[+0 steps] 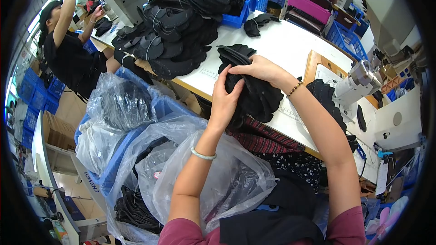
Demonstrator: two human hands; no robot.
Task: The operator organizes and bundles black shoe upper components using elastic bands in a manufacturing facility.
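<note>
Both of my hands are on a bundle of black shoe-upper pieces (260,99), raised over the near edge of the white worktable (284,41). My left hand (224,102) grips its near left side, with fingers and thumb pressed against the layers. Closed over the top is my right hand (265,69), its thumb near the left fingertips. Part of the bundle hangs below my hands, and the palms hide some of it. Left of it on the table rises a big heap of similar black pieces (170,41), some tied with cord.
A sewing machine (359,84) stands at the right, beside more black pieces (324,102). Clear plastic bags (200,172) fill a blue bin (109,172) at my left. A blue crate (240,13) sits at the back. A person in black (68,50) works at the far left.
</note>
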